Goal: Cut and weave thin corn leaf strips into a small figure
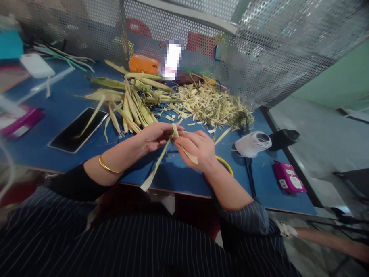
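Observation:
My left hand (158, 136) and my right hand (200, 149) meet over the near part of the blue table, fingers pinched around pale green strips of corn husk (155, 172). One strip hangs down to the left below my hands, and another end sticks out under my right fingers. The strips cross between my fingertips, where the fingers partly hide them. Just beyond lie whole dried corn husks (135, 106) and, to their right, a heap of shredded husk (213, 103). A yellow ring-shaped edge (227, 165) shows beside my right wrist.
A dark-screened tablet (78, 130) lies at left, a husk strip across it. At right are a white thread spool (253, 144), a black spool (283, 139) and a magenta packet (289, 177). An orange packet (144, 64) stands before the perforated metal screen (180, 21).

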A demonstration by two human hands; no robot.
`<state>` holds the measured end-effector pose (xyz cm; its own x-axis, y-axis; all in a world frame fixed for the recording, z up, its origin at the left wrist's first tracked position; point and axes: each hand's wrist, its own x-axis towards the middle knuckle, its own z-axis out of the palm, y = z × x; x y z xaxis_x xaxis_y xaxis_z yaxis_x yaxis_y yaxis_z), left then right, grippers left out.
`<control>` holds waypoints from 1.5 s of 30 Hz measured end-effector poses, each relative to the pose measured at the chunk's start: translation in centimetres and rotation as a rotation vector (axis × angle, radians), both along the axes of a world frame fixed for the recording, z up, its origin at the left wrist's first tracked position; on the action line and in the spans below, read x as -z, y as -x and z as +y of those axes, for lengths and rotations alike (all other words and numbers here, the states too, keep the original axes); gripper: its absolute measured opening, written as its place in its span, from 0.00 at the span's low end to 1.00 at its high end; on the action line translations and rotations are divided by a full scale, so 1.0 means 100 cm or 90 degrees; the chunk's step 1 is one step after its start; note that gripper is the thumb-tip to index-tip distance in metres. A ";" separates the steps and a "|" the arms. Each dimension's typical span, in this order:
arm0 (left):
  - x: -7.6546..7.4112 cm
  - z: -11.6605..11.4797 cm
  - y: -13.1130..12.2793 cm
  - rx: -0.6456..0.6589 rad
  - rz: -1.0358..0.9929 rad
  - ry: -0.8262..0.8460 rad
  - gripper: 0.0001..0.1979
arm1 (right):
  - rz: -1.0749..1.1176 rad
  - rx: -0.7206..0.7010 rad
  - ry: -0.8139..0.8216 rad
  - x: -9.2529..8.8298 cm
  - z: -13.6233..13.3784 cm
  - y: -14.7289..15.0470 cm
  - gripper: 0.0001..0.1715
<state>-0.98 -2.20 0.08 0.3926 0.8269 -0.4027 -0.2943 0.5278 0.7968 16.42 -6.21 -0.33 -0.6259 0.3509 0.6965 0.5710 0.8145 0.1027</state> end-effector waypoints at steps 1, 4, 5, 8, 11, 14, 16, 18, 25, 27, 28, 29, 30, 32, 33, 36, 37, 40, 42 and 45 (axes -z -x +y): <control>-0.002 0.001 0.002 -0.011 -0.010 0.011 0.03 | -0.024 0.010 -0.010 0.001 0.000 0.001 0.06; -0.006 0.004 0.006 -0.023 -0.054 0.038 0.06 | -0.104 0.027 -0.020 0.003 0.001 0.004 0.09; -0.007 0.004 0.006 -0.028 -0.070 0.046 0.06 | -0.139 0.030 -0.022 0.004 0.001 0.005 0.10; -0.010 0.003 0.007 -0.050 -0.115 0.066 0.07 | -0.228 0.034 -0.025 0.004 0.003 0.006 0.13; -0.011 0.002 0.007 -0.068 -0.144 0.066 0.07 | -0.239 0.010 0.006 0.003 0.003 0.005 0.14; -0.011 0.002 0.007 -0.083 -0.154 0.045 0.07 | -0.162 0.018 0.010 0.000 0.003 0.002 0.11; -0.010 0.001 0.006 -0.087 -0.159 0.029 0.08 | -0.125 0.044 -0.039 -0.001 0.002 0.002 0.10; -0.007 0.001 0.004 -0.086 -0.162 0.020 0.08 | -0.138 0.055 -0.084 0.000 0.001 0.003 0.12; -0.012 0.001 0.003 -0.090 -0.125 0.017 0.06 | -0.021 0.047 0.038 0.008 0.005 0.004 0.11; -0.014 0.001 0.004 -0.097 -0.122 0.019 0.07 | 0.021 0.073 0.090 0.008 0.007 0.003 0.10; -0.015 0.001 0.004 -0.097 -0.128 0.027 0.07 | 0.025 0.081 0.110 0.008 0.007 0.003 0.10; -0.015 0.001 0.005 -0.093 -0.139 0.042 0.07 | 0.016 0.087 0.122 0.008 0.007 0.003 0.10; -0.015 0.001 0.005 -0.088 -0.154 0.062 0.07 | -0.001 0.090 0.125 0.009 0.008 0.004 0.10; -0.013 0.001 0.005 -0.075 -0.190 0.103 0.08 | -0.042 0.096 0.111 0.011 0.009 0.006 0.11; -0.011 0.001 0.005 -0.071 -0.206 0.119 0.09 | -0.059 0.103 0.101 0.012 0.009 0.007 0.11; -0.009 -0.001 0.003 -0.080 -0.233 0.120 0.10 | -0.088 0.126 0.062 0.017 0.012 0.008 0.13; -0.008 -0.002 0.002 -0.087 -0.236 0.109 0.10 | -0.094 0.131 0.042 0.017 0.013 0.007 0.13; -0.009 -0.003 0.001 -0.107 -0.223 0.070 0.08 | -0.103 0.122 -0.039 0.015 0.012 0.004 0.11; -0.009 -0.005 0.000 -0.121 -0.202 0.044 0.07 | -0.126 0.089 -0.091 0.012 0.008 0.004 0.10; -0.006 -0.006 -0.002 -0.118 -0.176 0.013 0.07 | -0.196 0.040 -0.148 0.008 0.002 0.005 0.11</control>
